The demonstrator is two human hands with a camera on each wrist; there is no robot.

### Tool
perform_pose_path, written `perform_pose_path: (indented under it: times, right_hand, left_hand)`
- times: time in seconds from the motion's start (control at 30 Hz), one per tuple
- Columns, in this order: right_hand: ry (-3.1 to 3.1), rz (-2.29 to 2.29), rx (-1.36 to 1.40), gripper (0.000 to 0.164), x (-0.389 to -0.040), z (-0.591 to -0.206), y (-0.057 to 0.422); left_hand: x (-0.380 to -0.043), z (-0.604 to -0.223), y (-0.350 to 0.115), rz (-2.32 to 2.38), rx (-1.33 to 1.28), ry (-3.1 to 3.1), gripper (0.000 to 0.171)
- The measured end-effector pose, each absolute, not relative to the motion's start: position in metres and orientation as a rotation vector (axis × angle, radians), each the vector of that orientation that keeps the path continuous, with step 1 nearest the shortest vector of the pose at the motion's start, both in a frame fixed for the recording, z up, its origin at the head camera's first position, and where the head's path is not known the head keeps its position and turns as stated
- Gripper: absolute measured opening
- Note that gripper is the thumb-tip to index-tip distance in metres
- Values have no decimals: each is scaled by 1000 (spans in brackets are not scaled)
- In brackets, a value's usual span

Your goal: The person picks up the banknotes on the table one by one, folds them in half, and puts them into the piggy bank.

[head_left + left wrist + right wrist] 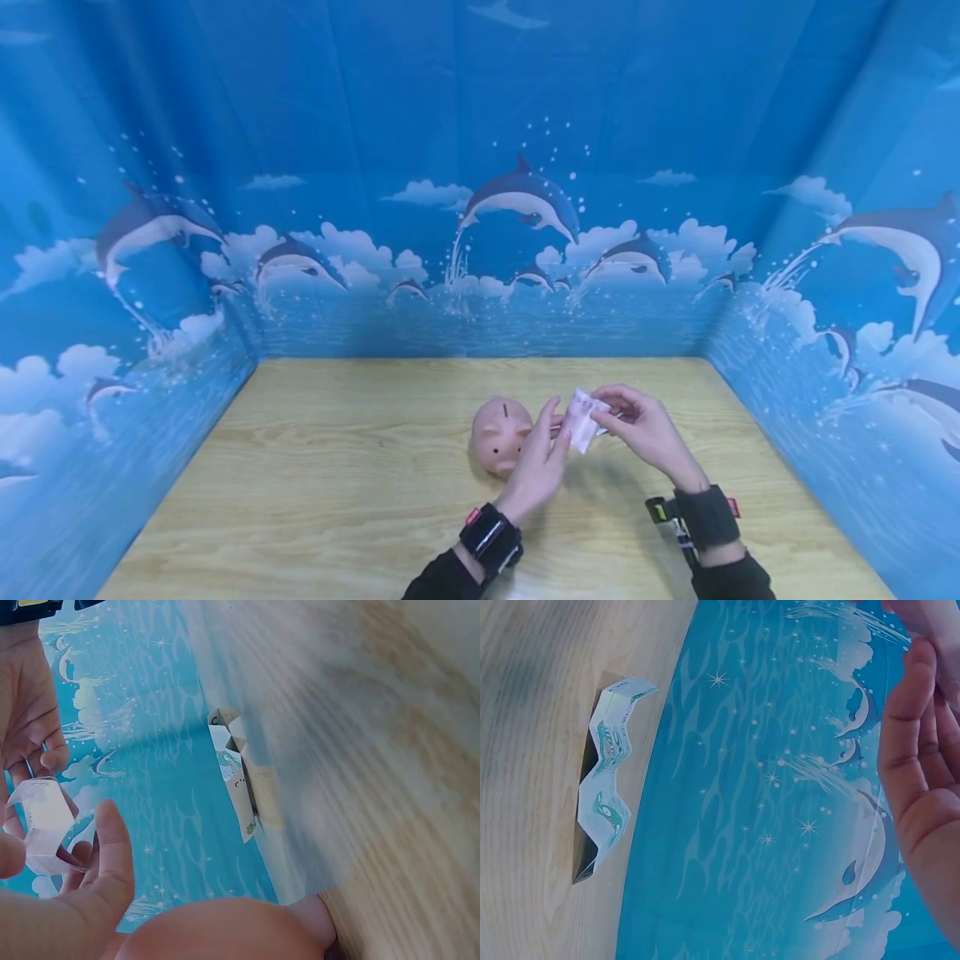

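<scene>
A pale pink, creased banknote point(582, 421) is held up above the table between both hands. My left hand point(534, 468) holds its left side between thumb and fingers, close beside a pink piggy bank point(497, 421) with a slot on top. From the right, my right hand point(651, 429) pinches the note with the thumb lying over its face. The left wrist view shows the held banknote point(49, 821) bent along folds. Another banknote, zigzag-folded point(607, 780), with green print, stands on the table; the hands mostly hide it in the head view.
The wooden table point(337, 475) extends to a blue dolphin-print curtain point(480, 325) at the back and on both sides. The piggy bank's rounded body point(225, 930) lies low in the left wrist view. Black bands with camera mounts circle both wrists.
</scene>
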State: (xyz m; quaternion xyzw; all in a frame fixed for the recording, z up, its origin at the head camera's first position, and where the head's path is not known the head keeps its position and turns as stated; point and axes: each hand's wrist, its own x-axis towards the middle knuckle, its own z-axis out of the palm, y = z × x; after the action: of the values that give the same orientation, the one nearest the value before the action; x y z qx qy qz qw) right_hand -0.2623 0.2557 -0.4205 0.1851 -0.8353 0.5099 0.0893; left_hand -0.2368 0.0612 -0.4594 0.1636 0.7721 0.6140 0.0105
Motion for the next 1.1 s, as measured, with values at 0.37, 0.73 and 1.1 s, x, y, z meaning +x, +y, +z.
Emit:
perform_pose_path:
  times: [0.37,0.73,1.1]
  right_hand:
    - [-2502,1547,576,30,-262,-423,253]
    - [-2485,1616,563,43,-264,-423,255]
    - [-2533,1579,612,39,-262,-424,256]
  left_hand:
    - [-239,-462,61,2073,429,2324,38]
    - [-240,-460,63,2202,424,2215,10]
    - [-238,-458,60,2188,422,2260,12]
